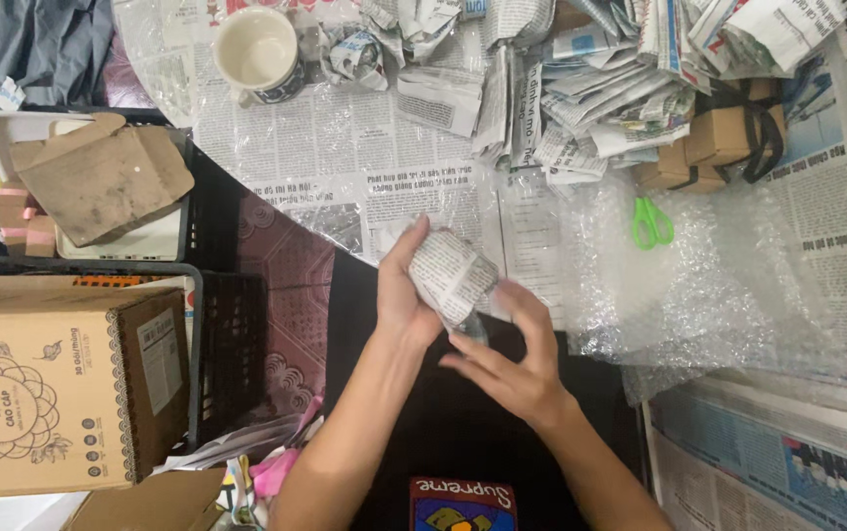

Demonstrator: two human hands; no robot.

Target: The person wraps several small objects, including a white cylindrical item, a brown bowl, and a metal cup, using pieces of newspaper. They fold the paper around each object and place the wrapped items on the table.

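- Left hand [406, 295] clamped round the left side of a newspaper-wrapped bundle [453, 273], thumb up along its edge, fingers behind and out of sight
- Right hand [514, 356] spread flat, fingers loosely extended, pressed against the bundle's lower right end — touching, not closed round it
- Bundle held in the air just over the table edge, above the lap, between both hands; long axis tilted from upper left to lower right, upper end toward the table, lower end toward the right palm
- Left hand nearer and bearing the weight — right only steadying the low end
- Something clear at the lower end, film or tape perhaps; too blurred to tell
- Bubble wrap [708, 285] spread on the table just right of the hands, green scissors [651, 222] lying on it
- Newspaper sheets [345, 138] over the round table, a crumpled heap [590, 88] of them beyond, small brown boxes [708, 147] beside the heap
- Empty mug [258, 51] at the far side, well apart from the hands
- Cardboard box [59, 393] and a black crate [236, 334] down to the left, on the floor side
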